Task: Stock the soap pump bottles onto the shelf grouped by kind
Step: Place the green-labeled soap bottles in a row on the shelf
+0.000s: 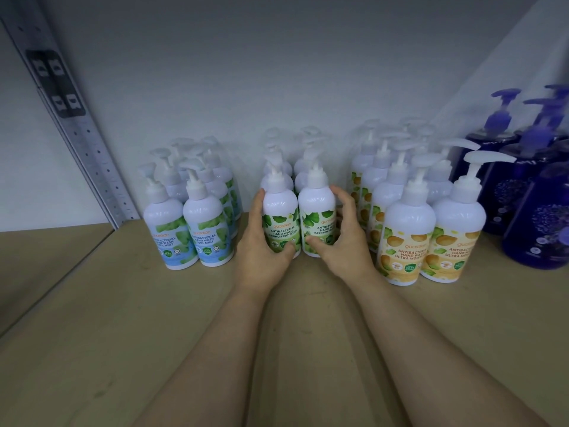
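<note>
Head view, wooden shelf [92,318] against a grey back wall [246,72], perforated metal upright [89,143] at the left.

We list four groups of pump bottles, left to right: blue-label "Cool Mint" hand wash [212,232]; green-label "Maximum Protection" hand wash, two rows running back toward the wall; orange-label "Ultra Moisture" hand wash [406,241]; dark purple pump bottles [535,217] at the far right. Each group stands upright, apart from its neighbours.

Our left hand [261,251] wraps the front left green bottle [280,223], fingers curled round its left side, thumb pressed on the label. Our right hand [341,241] cups the front right green bottle [317,223], fingers spread and arched beside its right shoulder, thumb touching the label low down. The two bottles stand side by side on the shelf, just touching
</note>
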